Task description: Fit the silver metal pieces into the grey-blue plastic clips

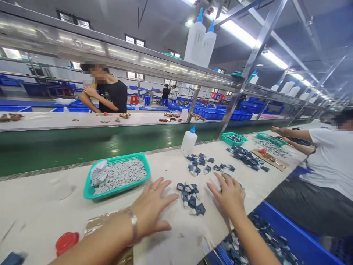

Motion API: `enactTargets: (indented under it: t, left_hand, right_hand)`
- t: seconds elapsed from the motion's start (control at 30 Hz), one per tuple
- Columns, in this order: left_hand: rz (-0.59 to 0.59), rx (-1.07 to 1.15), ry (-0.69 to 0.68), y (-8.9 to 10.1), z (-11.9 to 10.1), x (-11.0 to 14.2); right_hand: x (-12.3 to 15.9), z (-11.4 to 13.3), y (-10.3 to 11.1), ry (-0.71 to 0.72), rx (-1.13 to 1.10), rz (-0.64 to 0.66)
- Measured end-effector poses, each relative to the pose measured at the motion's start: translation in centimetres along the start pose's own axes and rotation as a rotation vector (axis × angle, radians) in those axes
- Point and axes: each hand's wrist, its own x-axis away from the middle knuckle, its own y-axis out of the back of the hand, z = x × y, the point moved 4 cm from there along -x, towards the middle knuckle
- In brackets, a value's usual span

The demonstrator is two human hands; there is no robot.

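Note:
My left hand (154, 208) lies palm down and spread on the white worktable (162, 235), holding nothing, just right of a teal plastic basket (121, 159) of small silvery sachets. A metal bangle (133, 224) circles that wrist. My right hand (227, 195) hovers or rests with spread fingers by the table's edge, holding nothing visible. Between my hands lies a small heap of dark blue plastic parts (191, 198). More of these parts (202, 162) are scattered farther along the table.
A blue crate (286, 235) of dark parts sits below the right edge. A squeeze bottle (189, 140) stands ahead, before a green conveyor belt (82, 151). A co-worker in white (331, 162) sits right; another in black (111, 96) stands across the belt.

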Motion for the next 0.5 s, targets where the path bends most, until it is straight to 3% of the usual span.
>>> enactTargets:
  t: [0.1,0.2,0.3,0.5]
  left_hand:
    - [0.055,0.012,-0.094,-3.4,-0.5,-6.1]
    - [0.101,0.027,-0.184,-5.5,-1.5,-10.1]
    - [0.102,0.035,-0.228,-6.1,-3.0,-11.9]
    - [0.024,0.007,-0.156,-6.0,-4.8,-12.1]
  right_hand:
    - [-1.9,-5.5,-1.7,-0.075,0.038,0.076]
    - [-3.3,-7.6,-3.2,-0.019,0.042,0.151]
    - [-3.3,-6.9,-3.4,0.066,0.049,0.141]
    - [-1.5,-4.2,-2.5,0.197,0.084,0.076]
